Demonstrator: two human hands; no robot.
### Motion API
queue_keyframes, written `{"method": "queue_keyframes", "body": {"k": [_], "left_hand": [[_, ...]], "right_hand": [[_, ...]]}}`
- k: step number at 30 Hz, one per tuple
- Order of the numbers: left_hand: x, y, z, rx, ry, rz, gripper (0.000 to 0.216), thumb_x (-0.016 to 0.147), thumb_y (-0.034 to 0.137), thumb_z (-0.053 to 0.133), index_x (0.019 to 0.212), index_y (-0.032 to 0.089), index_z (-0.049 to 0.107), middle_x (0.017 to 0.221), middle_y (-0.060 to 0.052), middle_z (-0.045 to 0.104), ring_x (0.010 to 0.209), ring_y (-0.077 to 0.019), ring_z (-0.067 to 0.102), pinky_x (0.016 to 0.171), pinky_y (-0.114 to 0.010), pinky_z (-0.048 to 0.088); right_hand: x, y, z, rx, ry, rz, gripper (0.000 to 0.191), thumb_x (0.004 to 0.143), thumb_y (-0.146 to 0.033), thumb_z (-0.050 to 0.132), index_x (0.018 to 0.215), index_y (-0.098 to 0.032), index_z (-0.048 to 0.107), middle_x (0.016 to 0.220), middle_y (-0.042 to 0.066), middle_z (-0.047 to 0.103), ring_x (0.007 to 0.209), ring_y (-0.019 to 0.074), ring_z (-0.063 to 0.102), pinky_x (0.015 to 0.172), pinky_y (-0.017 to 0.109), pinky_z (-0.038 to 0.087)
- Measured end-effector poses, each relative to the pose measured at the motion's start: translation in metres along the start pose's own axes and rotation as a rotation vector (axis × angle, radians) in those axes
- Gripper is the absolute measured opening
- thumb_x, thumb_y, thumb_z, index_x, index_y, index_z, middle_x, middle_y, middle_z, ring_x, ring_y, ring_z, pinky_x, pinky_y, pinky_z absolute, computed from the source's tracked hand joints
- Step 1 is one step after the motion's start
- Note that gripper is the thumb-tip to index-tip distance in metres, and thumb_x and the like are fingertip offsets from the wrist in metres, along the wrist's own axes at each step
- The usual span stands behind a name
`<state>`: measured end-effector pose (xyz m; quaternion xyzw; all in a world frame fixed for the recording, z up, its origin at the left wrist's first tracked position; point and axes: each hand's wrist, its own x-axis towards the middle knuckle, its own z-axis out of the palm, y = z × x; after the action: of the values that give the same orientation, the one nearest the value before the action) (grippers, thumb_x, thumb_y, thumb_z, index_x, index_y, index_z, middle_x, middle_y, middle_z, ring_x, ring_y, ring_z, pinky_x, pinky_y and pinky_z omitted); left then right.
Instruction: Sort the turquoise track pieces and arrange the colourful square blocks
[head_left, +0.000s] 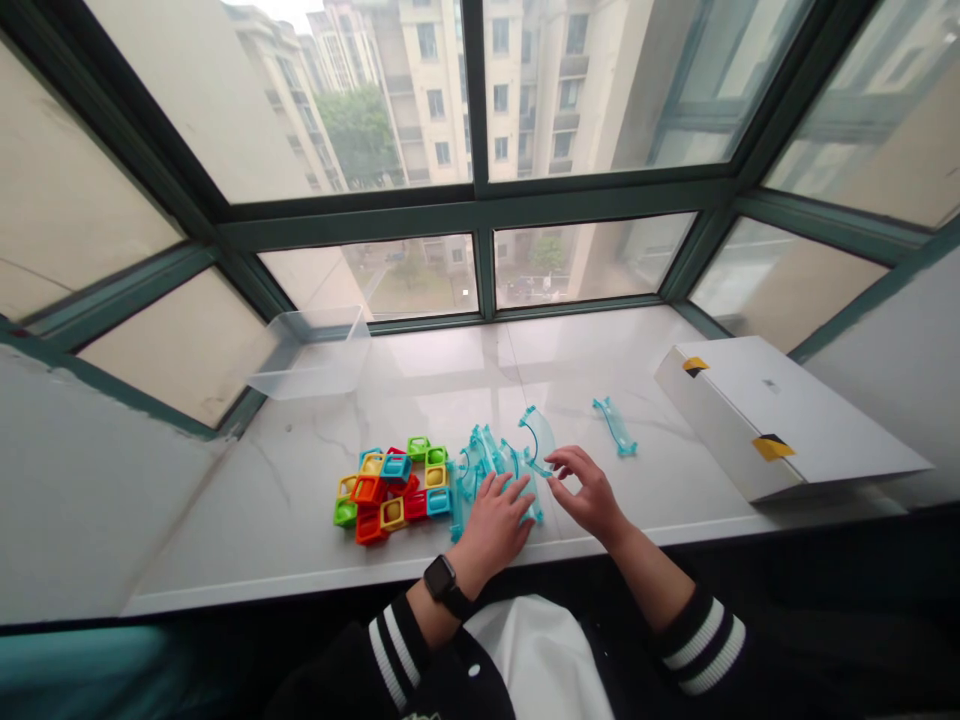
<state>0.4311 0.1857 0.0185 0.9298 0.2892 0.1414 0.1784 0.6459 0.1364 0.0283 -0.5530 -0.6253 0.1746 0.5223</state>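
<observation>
A heap of clear blue curved track pieces (487,458) lies on the white marble sill (420,390). My left hand (495,522), with a dark watch on the wrist, rests on the near side of the heap with fingers bent over the pieces. My right hand (589,492) pinches the edge of one curved blue piece (536,438) at the heap's right side. To the left sits a cluster of coloured square blocks (390,485) in red, orange, yellow, green and blue. One separate blue track piece (615,425) lies further right.
A clear plastic tub (315,352) stands at the back left by the window. A flat white box (780,415) with yellow-black tape lies on the right of the sill. Green window frames enclose the back and sides.
</observation>
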Motion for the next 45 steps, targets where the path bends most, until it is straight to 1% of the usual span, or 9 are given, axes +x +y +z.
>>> {"method": "queue_keyframes", "body": {"k": [4,7,10,17,22,27,32,39,45], "left_hand": [[0.003,0.0,-0.027,-0.326,0.148,-0.135,0.031,0.102,0.039,0.056,0.125,0.027,0.074,0.132,-0.01,0.072,0.123,-0.031,0.062,0.111,-0.051,0.045],[0.003,-0.001,-0.038,-0.652,0.22,-0.263,0.034,0.103,0.044,0.055,0.124,0.025,0.074,0.117,-0.01,0.077,0.11,-0.0285,0.07,0.098,-0.043,0.053],[0.002,-0.001,-0.04,-0.858,0.25,-0.329,0.035,0.1,0.048,0.061,0.121,0.023,0.075,0.11,-0.01,0.078,0.098,-0.0265,0.073,0.089,-0.038,0.056],[0.003,-0.005,-0.028,-1.039,0.281,-0.386,0.039,0.095,0.053,0.065,0.111,0.019,0.072,0.099,-0.008,0.077,0.085,-0.0221,0.075,0.081,-0.037,0.06],[0.005,-0.004,-0.023,-1.103,0.28,-0.433,0.04,0.091,0.053,0.069,0.111,0.018,0.073,0.099,-0.008,0.077,0.084,-0.0217,0.074,0.081,-0.037,0.061],[0.005,-0.004,-0.022,-1.063,0.262,-0.468,0.042,0.09,0.053,0.07,0.114,0.019,0.076,0.108,-0.011,0.078,0.088,-0.0225,0.072,0.081,-0.037,0.059],[0.005,-0.006,-0.018,-1.028,0.251,-0.483,0.04,0.089,0.051,0.072,0.113,0.019,0.079,0.109,-0.012,0.078,0.091,-0.0233,0.071,0.079,-0.035,0.058],[0.009,-0.001,-0.007,-1.119,0.217,-0.574,0.048,0.085,0.054,0.074,0.115,0.017,0.078,0.099,-0.01,0.078,0.077,-0.0193,0.067,0.073,-0.034,0.057],[0.008,-0.001,0.005,-1.111,0.207,-0.578,0.048,0.084,0.052,0.074,0.117,0.017,0.077,0.103,-0.011,0.078,0.079,-0.0195,0.068,0.074,-0.034,0.057]], "right_hand": [[0.0,-0.01,-0.001,-0.012,-0.004,-0.034,0.025,0.093,-0.022,0.064,0.117,-0.026,0.068,0.111,0.008,0.066,0.089,0.0212,0.067,0.074,0.038,0.063],[-0.002,-0.019,0.002,-0.01,-0.044,-0.052,0.026,0.093,-0.02,0.064,0.118,-0.026,0.067,0.111,0.007,0.065,0.087,0.0202,0.066,0.076,0.038,0.062],[-0.004,-0.027,0.008,-0.007,-0.091,-0.081,0.03,0.092,-0.018,0.065,0.12,-0.027,0.066,0.113,0.008,0.065,0.089,0.0202,0.065,0.078,0.038,0.061],[-0.007,-0.028,0.018,0.012,-0.101,-0.111,0.035,0.093,-0.016,0.065,0.126,-0.027,0.066,0.113,0.007,0.065,0.088,0.0194,0.065,0.079,0.037,0.061],[-0.008,-0.031,0.019,0.002,-0.094,-0.108,0.028,0.095,-0.018,0.066,0.121,-0.028,0.07,0.11,0.007,0.065,0.095,0.0209,0.067,0.084,0.037,0.061],[-0.011,-0.026,0.02,-0.036,-0.077,-0.101,0.022,0.099,-0.019,0.064,0.117,-0.028,0.072,0.104,0.006,0.066,0.094,0.0205,0.068,0.084,0.035,0.06],[-0.018,-0.016,0.021,-0.088,-0.079,-0.108,0.019,0.099,-0.019,0.063,0.113,-0.028,0.074,0.101,0.006,0.067,0.093,0.0213,0.068,0.084,0.035,0.058],[-0.025,-0.006,0.021,-0.153,-0.056,-0.112,0.02,0.1,-0.019,0.061,0.109,-0.028,0.075,0.097,0.005,0.068,0.09,0.0208,0.068,0.083,0.035,0.058],[-0.029,-0.001,0.018,-0.179,-0.067,-0.083,0.019,0.098,-0.017,0.062,0.107,-0.028,0.075,0.097,0.005,0.069,0.091,0.0209,0.068,0.084,0.034,0.058]]}}
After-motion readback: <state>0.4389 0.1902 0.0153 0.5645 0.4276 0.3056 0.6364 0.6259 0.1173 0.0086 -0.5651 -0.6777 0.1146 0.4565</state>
